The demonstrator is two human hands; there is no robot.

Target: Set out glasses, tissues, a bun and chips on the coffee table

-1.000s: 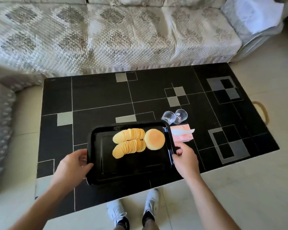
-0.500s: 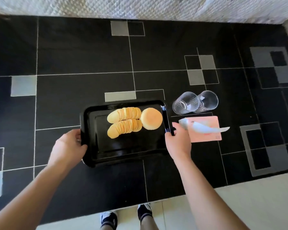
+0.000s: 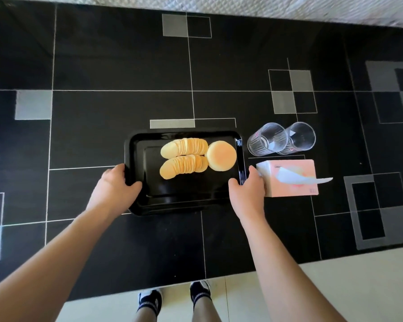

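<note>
A black tray lies on the black coffee table. On it are two rows of chips and a round bun to their right. My left hand grips the tray's left edge and my right hand grips its right edge. Right of the tray stand two clear glasses side by side. In front of them sits a pink tissue box with a white tissue sticking out, touching my right hand.
A quilted sofa edge runs along the table's far side. The table's near edge meets a pale tiled floor, where the person's feet in dark shoes stand.
The view has dropped closer over the table. The tray has moved forward with both hands, away from the near edge, to beside the glasses and tissue box.
</note>
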